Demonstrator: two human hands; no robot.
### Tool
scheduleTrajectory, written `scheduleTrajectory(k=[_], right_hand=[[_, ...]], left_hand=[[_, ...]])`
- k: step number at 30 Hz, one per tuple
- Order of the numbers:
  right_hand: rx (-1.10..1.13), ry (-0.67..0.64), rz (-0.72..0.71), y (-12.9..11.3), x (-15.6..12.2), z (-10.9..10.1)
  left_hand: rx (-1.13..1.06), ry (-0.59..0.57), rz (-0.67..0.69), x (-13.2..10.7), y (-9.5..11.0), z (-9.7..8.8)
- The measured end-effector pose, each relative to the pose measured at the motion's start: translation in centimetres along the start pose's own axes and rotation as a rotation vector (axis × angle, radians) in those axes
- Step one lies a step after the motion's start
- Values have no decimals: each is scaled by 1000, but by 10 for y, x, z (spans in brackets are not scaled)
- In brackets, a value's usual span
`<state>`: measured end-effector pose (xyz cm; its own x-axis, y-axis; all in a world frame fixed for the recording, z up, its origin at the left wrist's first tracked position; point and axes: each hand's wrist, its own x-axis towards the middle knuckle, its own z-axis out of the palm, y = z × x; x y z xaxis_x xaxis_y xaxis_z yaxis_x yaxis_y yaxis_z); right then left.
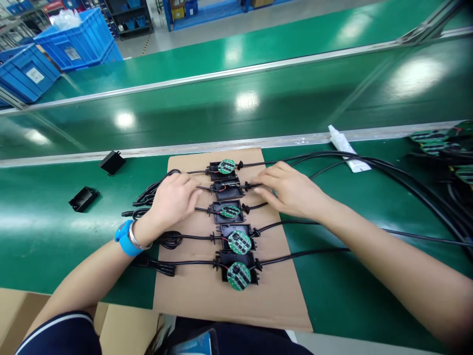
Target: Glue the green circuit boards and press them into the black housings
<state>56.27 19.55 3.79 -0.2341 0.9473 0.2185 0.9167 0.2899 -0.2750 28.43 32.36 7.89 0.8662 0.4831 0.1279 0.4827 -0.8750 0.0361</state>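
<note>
both hands rest on the second black junction box (228, 189) from the far end of a row of five on a cardboard sheet (192, 291): left hand (173, 199) loosely curled over its cable, right hand (290, 190) flat, fingers extended. two loose black covers (84, 198) lie toward the worktop's left edge, a white tube (345, 147) at the far edge.

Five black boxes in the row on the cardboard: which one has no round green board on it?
The second box from the far end, between the two hands. Its inside shows only a red wire; the other four each carry a round green board.
</note>
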Motion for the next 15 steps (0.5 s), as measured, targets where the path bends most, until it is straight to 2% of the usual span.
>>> scheduleTrajectory(k=[2, 4, 7, 9, 12, 15], right_hand=[[-89, 5, 21, 9, 5, 5], [-103, -4, 37, 15, 6, 13], [-41, 21, 39, 19, 7, 23], [12, 46, 24, 20, 9, 25], [105, 55, 36, 20, 13, 24], [204, 38, 87, 19, 16, 21]], left_hand=[[60, -72, -20, 10, -9, 4], [21, -140, -42, 14, -17, 8], [-46, -77, -94, 9, -23, 13], [20, -41, -105, 6, -25, 15], [77, -106, -75, 6, -28, 17], [-28, -166, -26, 5, -35, 15]])
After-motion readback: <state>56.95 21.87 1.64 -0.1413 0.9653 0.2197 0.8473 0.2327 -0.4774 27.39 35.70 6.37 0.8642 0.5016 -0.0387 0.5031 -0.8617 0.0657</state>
